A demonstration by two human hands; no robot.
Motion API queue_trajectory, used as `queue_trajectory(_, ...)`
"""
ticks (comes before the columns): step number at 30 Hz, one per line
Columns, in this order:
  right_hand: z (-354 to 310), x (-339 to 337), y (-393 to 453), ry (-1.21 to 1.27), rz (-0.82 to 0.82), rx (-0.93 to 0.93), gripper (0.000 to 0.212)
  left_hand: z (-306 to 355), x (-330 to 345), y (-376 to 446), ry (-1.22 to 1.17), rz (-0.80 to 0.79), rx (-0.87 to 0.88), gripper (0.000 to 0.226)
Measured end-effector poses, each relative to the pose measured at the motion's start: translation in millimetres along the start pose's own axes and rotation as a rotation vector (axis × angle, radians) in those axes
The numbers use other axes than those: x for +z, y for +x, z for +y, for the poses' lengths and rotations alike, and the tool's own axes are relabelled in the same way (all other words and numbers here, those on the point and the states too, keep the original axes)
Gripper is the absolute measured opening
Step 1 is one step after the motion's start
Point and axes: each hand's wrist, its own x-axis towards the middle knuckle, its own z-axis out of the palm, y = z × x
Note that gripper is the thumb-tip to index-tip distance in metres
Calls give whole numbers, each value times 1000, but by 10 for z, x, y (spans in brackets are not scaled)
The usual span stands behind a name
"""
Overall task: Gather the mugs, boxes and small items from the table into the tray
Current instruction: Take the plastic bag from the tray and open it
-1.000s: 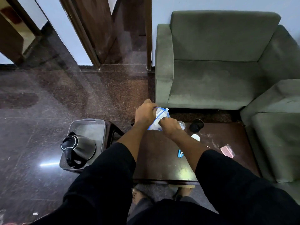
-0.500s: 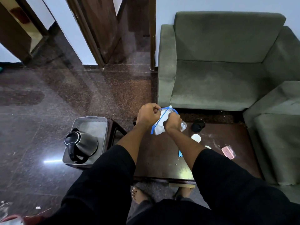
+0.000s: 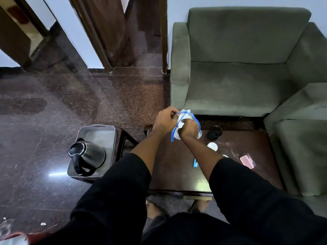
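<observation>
Left hand (image 3: 165, 121) pinches the blue-edged rim of a clear zip bag (image 3: 184, 119), fingers curled on it. Right hand (image 3: 188, 129) is pushed into or against the bag mouth, fingers hidden, so cannot tell what it grasps. Bag sits between both hands, raised over the far left corner of the worktop (image 3: 173, 170).

Left to right:
- Grey tray (image 3: 99, 131) on a small dark stand left of the worktop, well apart from the hands. A steel kettle (image 3: 86, 156) with black handle stands on its near half.
- Worktop is dark brown wood, scuffed.
- Small blue item (image 3: 195, 163) just beside the right forearm.
- White round lid or cup (image 3: 212, 146) near mid-worktop.
- Dark mug (image 3: 214, 133) at the far edge, right of the hands.
- Pink box (image 3: 247, 161) towards the right side, lying flat.

Room: polished dark granite floor (image 3: 53, 112), wooden door frame (image 3: 106, 32) behind, green sofa (image 3: 238, 68) touching the far and right edges of the worktop. Black sleeves on both arms, 2 bare feet under the near edge.

Vs 0.5 s ago: hands and bag in nearly the same spot, the blue rim now looped wider round the right hand. Items on the worktop and tray unmoved.
</observation>
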Motion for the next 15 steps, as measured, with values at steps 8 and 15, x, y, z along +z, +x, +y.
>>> queue_trajectory(8,-7,22,69,82,48,55,22,32,81,47,5,-1,-1,8)
queue_trajectory(15,39,69,65,213,38,111,25,3,173,-4,20,-8,-24,17)
